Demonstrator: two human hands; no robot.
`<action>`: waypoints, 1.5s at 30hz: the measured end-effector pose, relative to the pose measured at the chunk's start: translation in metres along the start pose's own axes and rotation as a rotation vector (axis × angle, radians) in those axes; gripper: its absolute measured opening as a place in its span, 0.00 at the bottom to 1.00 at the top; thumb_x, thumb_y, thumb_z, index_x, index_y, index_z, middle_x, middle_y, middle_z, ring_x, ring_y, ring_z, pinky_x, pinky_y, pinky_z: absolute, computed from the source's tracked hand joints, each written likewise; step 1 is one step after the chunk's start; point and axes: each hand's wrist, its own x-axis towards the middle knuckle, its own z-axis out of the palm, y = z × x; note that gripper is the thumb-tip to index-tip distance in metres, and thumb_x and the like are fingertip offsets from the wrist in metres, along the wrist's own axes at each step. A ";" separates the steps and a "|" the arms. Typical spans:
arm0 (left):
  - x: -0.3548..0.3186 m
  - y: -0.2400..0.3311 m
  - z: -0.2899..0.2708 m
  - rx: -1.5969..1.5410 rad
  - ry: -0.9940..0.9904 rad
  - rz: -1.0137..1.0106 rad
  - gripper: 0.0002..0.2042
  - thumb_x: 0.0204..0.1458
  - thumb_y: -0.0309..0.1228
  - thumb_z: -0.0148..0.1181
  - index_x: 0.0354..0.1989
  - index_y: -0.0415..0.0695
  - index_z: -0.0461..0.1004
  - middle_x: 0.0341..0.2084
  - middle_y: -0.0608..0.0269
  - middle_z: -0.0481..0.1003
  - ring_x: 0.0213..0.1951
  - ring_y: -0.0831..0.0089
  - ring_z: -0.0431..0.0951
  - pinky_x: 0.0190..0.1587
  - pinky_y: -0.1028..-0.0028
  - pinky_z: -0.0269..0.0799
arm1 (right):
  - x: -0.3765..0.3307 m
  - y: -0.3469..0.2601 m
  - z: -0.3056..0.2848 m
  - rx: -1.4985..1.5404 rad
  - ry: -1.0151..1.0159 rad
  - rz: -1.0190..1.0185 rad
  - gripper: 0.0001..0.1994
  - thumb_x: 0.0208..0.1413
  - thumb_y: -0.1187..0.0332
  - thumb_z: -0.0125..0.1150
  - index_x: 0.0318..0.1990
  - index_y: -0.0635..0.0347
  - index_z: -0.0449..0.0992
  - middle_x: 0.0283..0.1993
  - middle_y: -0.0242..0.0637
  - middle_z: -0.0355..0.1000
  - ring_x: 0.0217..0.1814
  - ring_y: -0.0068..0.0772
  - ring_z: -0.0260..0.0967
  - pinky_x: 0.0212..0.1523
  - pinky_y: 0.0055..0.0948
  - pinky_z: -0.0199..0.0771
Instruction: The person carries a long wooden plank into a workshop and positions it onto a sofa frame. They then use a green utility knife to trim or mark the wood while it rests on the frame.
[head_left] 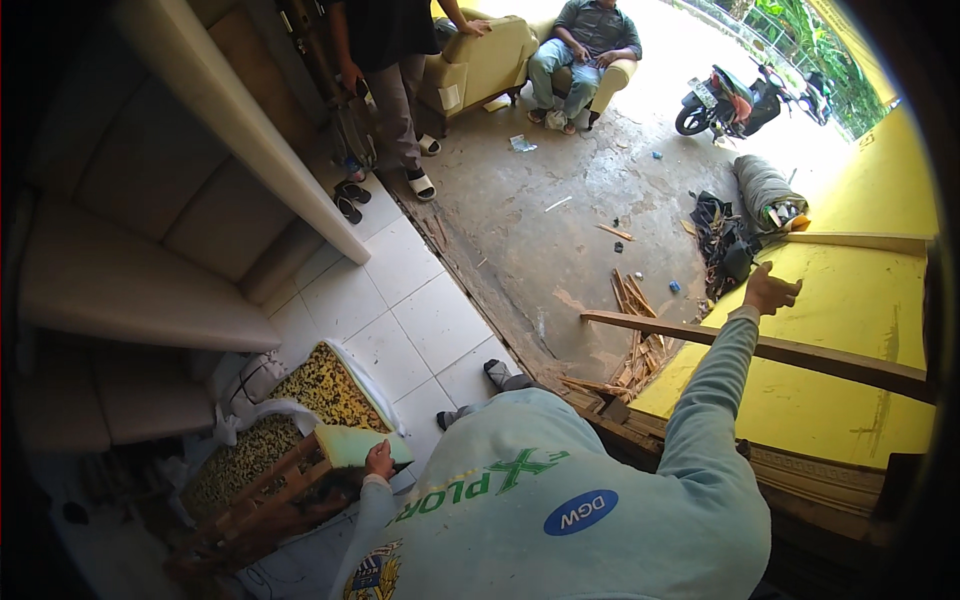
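Note:
My left hand (380, 461) is closed at the corner of a wooden furniture frame (290, 490). A pale green pad (352, 446) tops that end of the frame, and my fingers are at its edge. Stretched far out to the right, my right hand (772, 290) holds nothing; its fingers are apart, one pointing outward. Beneath that arm runs a long wooden beam (800, 354), in front of a yellow panel (850, 310). Speckled yellow-and-black foam (325, 393) lies beyond the frame, partly wrapped in white sheeting.
Upholstered seats (130, 290) stand at the left. Wood scraps (638, 330), a dark heap (722, 240) and a grey roll (765, 190) lie on the concrete. Ahead, one person (395, 80) stands and another (590, 55) sits in a yellow armchair. A motorcycle (735, 105) is parked outside.

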 end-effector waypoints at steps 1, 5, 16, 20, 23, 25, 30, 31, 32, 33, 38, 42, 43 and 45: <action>0.005 -0.012 0.003 -0.021 0.010 0.003 0.22 0.57 0.50 0.56 0.53 0.49 0.71 0.33 0.67 0.73 0.27 0.74 0.71 0.24 0.70 0.67 | -0.008 0.004 0.010 0.014 -0.059 0.012 0.41 0.47 0.54 0.63 0.64 0.61 0.48 0.56 0.61 0.55 0.54 0.61 0.64 0.49 0.59 0.68; 0.010 -0.045 0.006 -0.058 -0.072 0.021 0.23 0.57 0.50 0.56 0.54 0.48 0.71 0.32 0.65 0.73 0.28 0.72 0.72 0.26 0.67 0.69 | -0.041 0.038 0.050 -0.031 -0.288 0.008 0.43 0.47 0.57 0.64 0.64 0.66 0.44 0.56 0.64 0.57 0.55 0.64 0.63 0.53 0.55 0.68; -0.028 -0.046 0.020 -0.087 -0.079 -0.051 0.20 0.57 0.47 0.57 0.51 0.46 0.72 0.34 0.67 0.72 0.28 0.72 0.69 0.25 0.67 0.68 | -0.130 0.180 0.126 -0.032 -1.051 0.163 0.31 0.48 0.61 0.65 0.53 0.68 0.56 0.45 0.53 0.67 0.42 0.46 0.70 0.41 0.43 0.71; -0.023 -0.041 0.026 -0.179 -0.061 -0.028 0.20 0.57 0.47 0.56 0.51 0.47 0.72 0.33 0.69 0.71 0.28 0.72 0.70 0.24 0.69 0.65 | -0.179 0.167 0.079 -0.005 -1.316 0.312 0.18 0.51 0.63 0.64 0.44 0.65 0.67 0.34 0.44 0.70 0.30 0.38 0.71 0.28 0.39 0.73; -0.011 -0.045 0.027 -0.158 -0.073 0.013 0.19 0.58 0.47 0.56 0.51 0.49 0.72 0.32 0.69 0.71 0.28 0.73 0.70 0.23 0.70 0.64 | -0.191 0.158 0.065 -0.036 -1.429 0.406 0.15 0.52 0.66 0.64 0.44 0.63 0.70 0.30 0.41 0.71 0.25 0.36 0.71 0.19 0.33 0.69; -0.009 -0.043 0.027 -0.151 -0.074 0.001 0.19 0.58 0.47 0.56 0.51 0.49 0.73 0.32 0.69 0.71 0.27 0.73 0.69 0.23 0.71 0.63 | -0.190 0.162 0.067 -0.069 -1.458 0.436 0.14 0.53 0.67 0.63 0.46 0.61 0.71 0.31 0.41 0.71 0.24 0.37 0.71 0.19 0.34 0.69; -0.010 -0.044 0.017 -0.118 -0.083 0.017 0.19 0.58 0.47 0.55 0.50 0.48 0.73 0.32 0.70 0.72 0.27 0.73 0.69 0.22 0.71 0.62 | -0.170 0.172 0.102 -0.065 -1.371 0.485 0.18 0.54 0.63 0.64 0.49 0.58 0.70 0.35 0.44 0.73 0.30 0.38 0.74 0.22 0.37 0.71; -0.017 -0.037 0.021 -0.124 -0.070 0.000 0.19 0.58 0.47 0.55 0.50 0.49 0.73 0.32 0.70 0.72 0.26 0.74 0.69 0.22 0.71 0.62 | -0.152 0.184 0.116 -0.057 -1.352 0.524 0.19 0.54 0.61 0.64 0.51 0.57 0.70 0.38 0.45 0.73 0.32 0.39 0.75 0.22 0.38 0.71; -0.020 -0.031 0.023 -0.126 -0.059 -0.016 0.19 0.58 0.47 0.55 0.50 0.49 0.73 0.31 0.70 0.72 0.26 0.74 0.68 0.22 0.71 0.61 | -0.134 0.196 0.128 -0.049 -1.329 0.566 0.21 0.54 0.60 0.64 0.52 0.57 0.69 0.40 0.47 0.74 0.34 0.40 0.75 0.23 0.38 0.72; -0.021 -0.033 0.023 -0.134 -0.064 -0.023 0.18 0.58 0.47 0.55 0.50 0.49 0.73 0.31 0.70 0.71 0.25 0.74 0.68 0.21 0.71 0.61 | -0.125 0.198 0.137 -0.041 -1.312 0.568 0.21 0.54 0.60 0.63 0.53 0.56 0.68 0.40 0.46 0.73 0.35 0.40 0.75 0.25 0.38 0.72; -0.034 -0.026 0.038 -0.103 -0.032 -0.013 0.18 0.58 0.47 0.56 0.48 0.48 0.74 0.29 0.71 0.70 0.23 0.75 0.66 0.19 0.71 0.56 | -0.074 0.192 0.148 0.063 -1.179 0.402 0.19 0.57 0.60 0.57 0.55 0.52 0.65 0.42 0.41 0.71 0.39 0.41 0.72 0.35 0.42 0.72; -0.045 -0.036 0.032 -0.069 -0.073 -0.019 0.18 0.58 0.46 0.56 0.49 0.48 0.73 0.31 0.70 0.71 0.25 0.74 0.67 0.22 0.72 0.58 | -0.080 0.099 0.100 -0.042 -1.222 0.330 0.29 0.53 0.64 0.62 0.60 0.53 0.56 0.44 0.43 0.70 0.38 0.42 0.73 0.33 0.41 0.74; -0.042 -0.033 0.033 -0.028 -0.111 -0.018 0.18 0.58 0.46 0.56 0.49 0.48 0.73 0.31 0.70 0.71 0.26 0.74 0.67 0.22 0.72 0.59 | -0.062 0.102 0.094 -0.032 -1.196 0.344 0.31 0.52 0.63 0.62 0.61 0.53 0.54 0.45 0.44 0.70 0.38 0.43 0.74 0.33 0.42 0.73; -0.038 -0.029 0.035 -0.001 -0.141 -0.009 0.18 0.58 0.46 0.56 0.50 0.48 0.73 0.31 0.69 0.72 0.26 0.74 0.67 0.24 0.72 0.61 | -0.030 0.106 0.091 -0.006 -1.149 0.344 0.36 0.50 0.62 0.64 0.63 0.54 0.49 0.49 0.47 0.69 0.38 0.43 0.75 0.33 0.46 0.72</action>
